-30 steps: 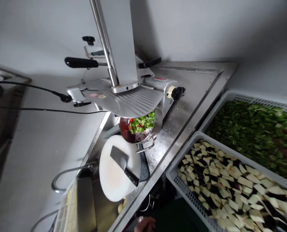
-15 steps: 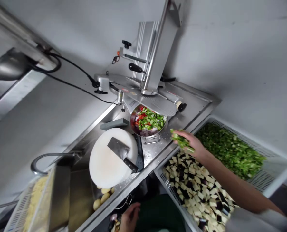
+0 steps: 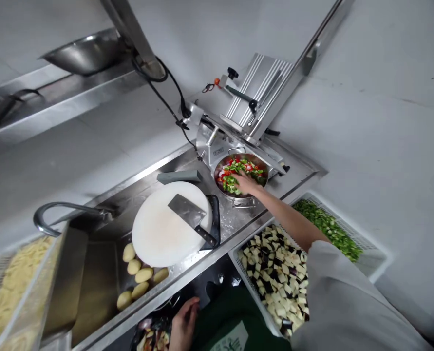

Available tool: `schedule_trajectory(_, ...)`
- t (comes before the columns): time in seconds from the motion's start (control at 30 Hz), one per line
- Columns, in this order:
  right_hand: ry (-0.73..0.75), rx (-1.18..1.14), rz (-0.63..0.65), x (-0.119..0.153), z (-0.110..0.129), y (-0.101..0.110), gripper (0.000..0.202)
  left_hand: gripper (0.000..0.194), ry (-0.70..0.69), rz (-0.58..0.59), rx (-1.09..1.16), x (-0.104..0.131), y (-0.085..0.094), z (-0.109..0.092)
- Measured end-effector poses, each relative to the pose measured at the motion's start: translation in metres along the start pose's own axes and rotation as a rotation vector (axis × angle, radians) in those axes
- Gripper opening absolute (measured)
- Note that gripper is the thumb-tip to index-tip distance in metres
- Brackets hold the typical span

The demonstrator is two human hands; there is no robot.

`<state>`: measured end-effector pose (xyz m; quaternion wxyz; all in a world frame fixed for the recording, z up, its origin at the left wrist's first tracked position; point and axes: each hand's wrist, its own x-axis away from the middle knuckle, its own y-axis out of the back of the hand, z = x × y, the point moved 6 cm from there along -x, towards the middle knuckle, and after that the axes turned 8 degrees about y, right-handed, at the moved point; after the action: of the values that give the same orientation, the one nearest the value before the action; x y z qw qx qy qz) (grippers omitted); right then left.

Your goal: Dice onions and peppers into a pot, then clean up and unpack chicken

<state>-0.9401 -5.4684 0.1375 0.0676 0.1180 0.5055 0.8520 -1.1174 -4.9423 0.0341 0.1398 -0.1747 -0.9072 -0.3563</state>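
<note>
Touching chopped peppers (image 3: pixel 239 165) in a pan (image 3: pixel 259 159), right hand (image 3: pixel 246 184) spread, left hand (image 3: pixel 183 324) loosely unclenched

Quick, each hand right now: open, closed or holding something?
Left hand: loosely open, nothing visible in its grip.
Right hand: fingers among the chopped peppers in the metal pan; palm hidden, so whether it's holding any can't be told.

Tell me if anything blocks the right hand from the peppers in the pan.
Nothing visible does. The right hand reaches over the near rim of the pan, its fingers at the cut peppers. The slicer stands beyond, not between them.
</note>
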Motion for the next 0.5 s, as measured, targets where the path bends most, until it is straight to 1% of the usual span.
schedule_trajectory(0.1,-0.087,0.055,-0.204,-0.006,-0.01,0.032,0.044,0.077,-0.005,-0.026,0.016,-0.003,0.008,0.006)
schedule_trajectory(0.13,-0.094,0.053,-0.246,-0.009,-0.013,0.042,0.039,0.077,-0.008,-0.026,0.028,-0.005,0.009,0.007)
schedule_trajectory(0.2,-0.092,0.022,-0.266,-0.013,-0.017,0.053,0.03,0.075,-0.021,-0.029,0.054,-0.01,0.012,0.007)
schedule_trajectory(0.27,-0.143,-0.006,-0.309,-0.005,-0.027,0.057,0.023,0.071,-0.042,-0.027,0.089,-0.014,0.013,0.007)
schedule_trajectory(0.33,-0.192,-0.04,-0.429,0.018,-0.039,0.055,0.024,0.069,-0.059,-0.032,0.131,-0.017,0.015,0.01)
schedule_trajectory(0.4,-0.2,-0.135,-0.576,0.051,-0.052,0.047,0.029,0.069,-0.054,-0.055,0.169,-0.018,0.019,0.017)
schedule_trajectory(0.43,-0.219,-0.228,-0.633,0.069,-0.059,0.039,0.035,0.069,-0.042,-0.071,0.181,-0.018,0.022,0.021)
schedule_trajectory(0.47,-0.278,-0.375,-0.661,0.085,-0.067,0.028,0.043,0.07,-0.027,-0.088,0.187,-0.018,0.024,0.026)
schedule_trajectory(0.5,-0.377,-0.562,-0.653,0.099,-0.076,0.013,0.05,0.072,-0.011,-0.102,0.189,-0.019,0.026,0.03)
